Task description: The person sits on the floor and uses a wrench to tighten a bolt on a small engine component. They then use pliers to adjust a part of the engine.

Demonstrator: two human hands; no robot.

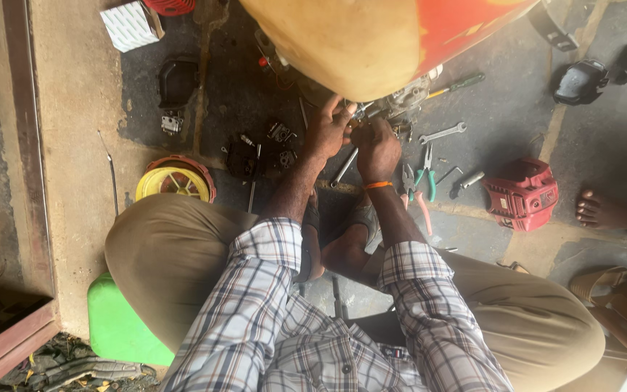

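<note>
I squat over a concrete floor, both hands reaching forward to a small metal engine part (400, 98) under a large orange and red tank (371, 36). My left hand (326, 131) rests fingers-up on the part's left side. Beside it, my right hand (376, 147), with an orange band at the wrist, is closed around a silver rod-like tool (344, 167) that slants down to the left. What the fingertips touch is hidden.
Scattered on the floor are a spanner (443, 133), green-handled pliers (427, 173), a red engine cover (522, 192), black parts (580, 81), a yellow spool (174, 181) and a white box (130, 25). Another person's bare foot (601, 209) is at the right. A green container (116, 327) sits behind my left knee.
</note>
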